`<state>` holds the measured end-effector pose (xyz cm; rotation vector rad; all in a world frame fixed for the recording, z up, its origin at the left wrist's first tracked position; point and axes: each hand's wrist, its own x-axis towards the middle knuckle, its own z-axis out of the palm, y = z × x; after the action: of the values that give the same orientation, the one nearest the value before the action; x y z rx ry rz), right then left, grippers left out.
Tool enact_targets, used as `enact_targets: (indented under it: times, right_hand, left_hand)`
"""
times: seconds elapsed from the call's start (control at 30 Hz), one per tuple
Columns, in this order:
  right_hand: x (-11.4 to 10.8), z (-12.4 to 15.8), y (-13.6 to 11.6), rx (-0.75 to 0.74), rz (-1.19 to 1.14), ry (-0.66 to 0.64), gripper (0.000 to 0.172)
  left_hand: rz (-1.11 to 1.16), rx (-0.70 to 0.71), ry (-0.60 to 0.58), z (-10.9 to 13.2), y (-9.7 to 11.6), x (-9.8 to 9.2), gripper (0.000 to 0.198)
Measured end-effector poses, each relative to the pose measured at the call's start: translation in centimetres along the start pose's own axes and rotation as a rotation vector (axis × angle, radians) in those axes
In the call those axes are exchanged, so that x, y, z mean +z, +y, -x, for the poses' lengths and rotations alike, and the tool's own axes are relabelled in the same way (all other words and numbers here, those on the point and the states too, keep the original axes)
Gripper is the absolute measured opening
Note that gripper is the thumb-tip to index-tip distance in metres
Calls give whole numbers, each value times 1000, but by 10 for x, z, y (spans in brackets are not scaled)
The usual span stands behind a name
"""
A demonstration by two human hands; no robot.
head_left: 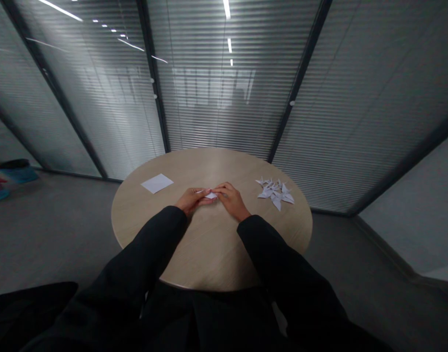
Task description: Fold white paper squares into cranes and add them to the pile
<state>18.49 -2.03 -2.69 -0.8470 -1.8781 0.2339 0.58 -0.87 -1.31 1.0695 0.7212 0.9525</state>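
Note:
My left hand (189, 199) and my right hand (228, 199) meet at the middle of the round wooden table (212, 254). Between their fingertips lies a small folded piece of white paper (211, 195), pinched by both hands, with much of it hidden by my fingers. To the left, a flat square sheet of white paper (157, 183) lies on the tabletop, out of reach of neither hand's touch. To the right of my right hand sits a heap of several white origami paper cranes (274, 193), apart from my hand.
Behind the table stand glass partitions with slatted blinds (216, 98) in dark frames. Coloured bags or cushions (11, 178) lie on the grey floor at the far left. My dark sleeves reach in from the bottom of the view.

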Motion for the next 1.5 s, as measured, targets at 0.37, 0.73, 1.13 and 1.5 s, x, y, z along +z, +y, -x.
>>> enact_targets:
  times: [0.37,0.73,1.13,1.5]
  right_hand:
    - [9,0,5,559,-408,54,41]
    - [8,1,4,575,-472,33,35]
    - [7,0,1,650,-549,61,32]
    - [7,0,0,664,-624,84,29]
  left_hand:
    - [-121,88,54,0,-5,2,43]
    - [-156,120,108,-1,-5,2,42]
    - [-135,73,125,-3,-5,1,32]
    - [-98,71,131,-2,-6,3,34]
